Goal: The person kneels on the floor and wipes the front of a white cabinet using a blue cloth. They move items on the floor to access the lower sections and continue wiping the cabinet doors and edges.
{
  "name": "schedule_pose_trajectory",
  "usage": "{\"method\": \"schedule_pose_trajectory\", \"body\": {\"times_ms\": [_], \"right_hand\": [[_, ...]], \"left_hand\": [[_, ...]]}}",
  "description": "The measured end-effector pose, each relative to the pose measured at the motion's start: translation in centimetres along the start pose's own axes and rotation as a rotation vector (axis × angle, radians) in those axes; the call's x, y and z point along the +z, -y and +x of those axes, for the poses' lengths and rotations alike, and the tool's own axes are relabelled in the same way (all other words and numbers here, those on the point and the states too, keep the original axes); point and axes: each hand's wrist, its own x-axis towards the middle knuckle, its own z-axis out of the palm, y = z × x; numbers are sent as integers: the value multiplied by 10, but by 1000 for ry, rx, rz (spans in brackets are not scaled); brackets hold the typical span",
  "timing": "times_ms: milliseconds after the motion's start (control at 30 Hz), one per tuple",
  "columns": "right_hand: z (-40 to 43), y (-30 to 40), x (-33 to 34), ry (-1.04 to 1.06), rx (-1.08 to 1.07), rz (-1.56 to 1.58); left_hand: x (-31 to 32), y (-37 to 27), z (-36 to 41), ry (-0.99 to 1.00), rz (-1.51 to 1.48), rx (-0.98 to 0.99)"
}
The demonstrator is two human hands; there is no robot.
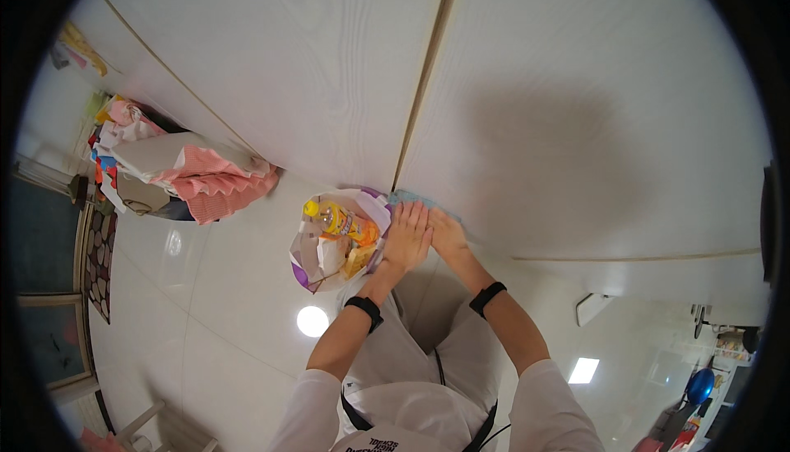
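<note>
My left hand (407, 236) and my right hand (447, 234) lie side by side, with their fingers touching or overlapping a little. Both press a light blue cloth (426, 196) against the lower part of a white wood-grain cabinet door (543, 143). Most of the cloth is hidden under my fingers; only its upper edge shows. Just left of my left hand stands an open white and purple bag (300, 251) on the floor. Inside it lie a clear bottle with a yellow cap (338, 220), a white packet (332, 254) and a yellow packet (359, 260).
A dark vertical gap (426, 75) divides the cabinet doors. At left, pink ruffled fabric (216, 180) drapes over a pile of items. Glossy floor tiles (234, 291) spread below. A pale wooden stool (166, 424) stands at lower left, and a blue ball-like object (700, 386) at lower right.
</note>
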Motion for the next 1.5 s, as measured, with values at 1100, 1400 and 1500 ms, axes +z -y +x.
{"method": "schedule_pose_trajectory", "body": {"times_ms": [1100, 1400, 1500], "right_hand": [[29, -167, -232, -533, 223, 202], [21, -244, -337, -809, 325, 137], [12, -252, -339, -737, 350, 95]], "left_hand": [[-182, -86, 149, -585, -165, 508], [-258, -162, 221, -747, -303, 599], [-260, -170, 232, -765, -269, 668]]}}
